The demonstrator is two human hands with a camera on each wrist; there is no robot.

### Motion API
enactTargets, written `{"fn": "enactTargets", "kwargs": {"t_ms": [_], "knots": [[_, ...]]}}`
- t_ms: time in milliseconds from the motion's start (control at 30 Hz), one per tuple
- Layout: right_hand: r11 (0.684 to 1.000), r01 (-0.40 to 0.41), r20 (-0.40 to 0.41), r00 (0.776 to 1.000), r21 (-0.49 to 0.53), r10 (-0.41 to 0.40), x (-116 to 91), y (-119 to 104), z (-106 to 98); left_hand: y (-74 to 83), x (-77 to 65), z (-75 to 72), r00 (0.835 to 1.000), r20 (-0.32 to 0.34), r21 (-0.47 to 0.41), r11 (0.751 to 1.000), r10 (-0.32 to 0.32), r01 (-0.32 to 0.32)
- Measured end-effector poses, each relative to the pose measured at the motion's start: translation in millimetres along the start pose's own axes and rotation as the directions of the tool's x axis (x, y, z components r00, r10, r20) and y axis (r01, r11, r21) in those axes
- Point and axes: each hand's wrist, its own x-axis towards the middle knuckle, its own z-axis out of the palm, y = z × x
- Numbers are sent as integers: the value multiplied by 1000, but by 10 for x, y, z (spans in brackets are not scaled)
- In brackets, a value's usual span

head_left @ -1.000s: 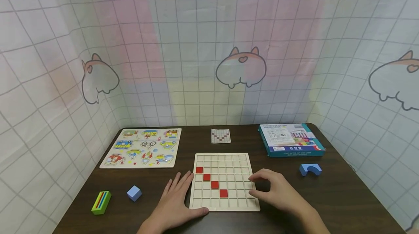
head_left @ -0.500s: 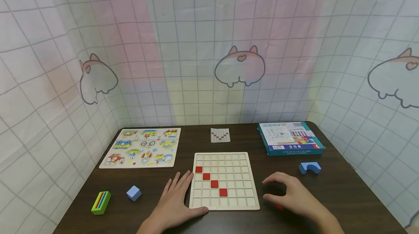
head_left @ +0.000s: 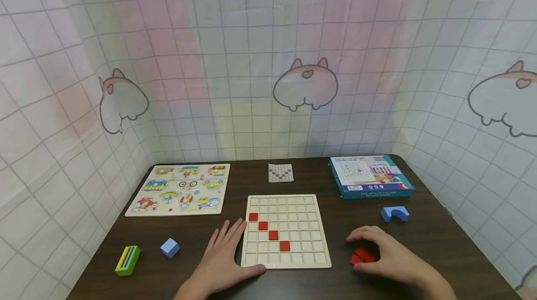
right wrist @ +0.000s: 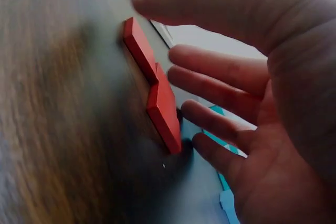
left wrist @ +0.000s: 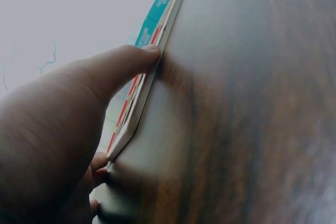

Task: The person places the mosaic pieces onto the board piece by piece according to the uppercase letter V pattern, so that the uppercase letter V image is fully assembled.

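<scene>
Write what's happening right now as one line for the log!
left hand: touching grid board | right hand: near loose red tiles, none gripped | on board: four red tiles, diagonal

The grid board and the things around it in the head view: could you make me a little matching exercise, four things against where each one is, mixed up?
1. left hand
2. right hand
3. patterned card
4. blue arch block

A. beyond the grid board's far edge
B. right by the loose red tiles
C. on the near side of the teal box
D. touching the grid board's edge

Right pairs: 1-D, 2-B, 3-A, 4-C
</scene>
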Motion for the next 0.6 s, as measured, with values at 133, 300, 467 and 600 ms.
{"fn": "enactTargets", "kwargs": {"t_ms": [133, 300, 467, 600], "knots": [[1000, 10, 30, 999, 17, -11, -34, 23, -35, 0, 8, 1, 1000, 3, -2, 1000, -2, 2], [999, 37, 39, 999, 21, -38, -55, 30, -34, 3, 13, -5, 1000, 4, -1, 1000, -3, 3], [996, 86, -6, 996, -4, -86, -39, 17, 34, 9, 13, -11, 1000, 5, -2, 1000, -8, 8], [993, 119, -48, 992, -19, -120, -20, 13, 91, 15, 9, -9, 1000, 9, -4, 1000, -12, 12]]}}
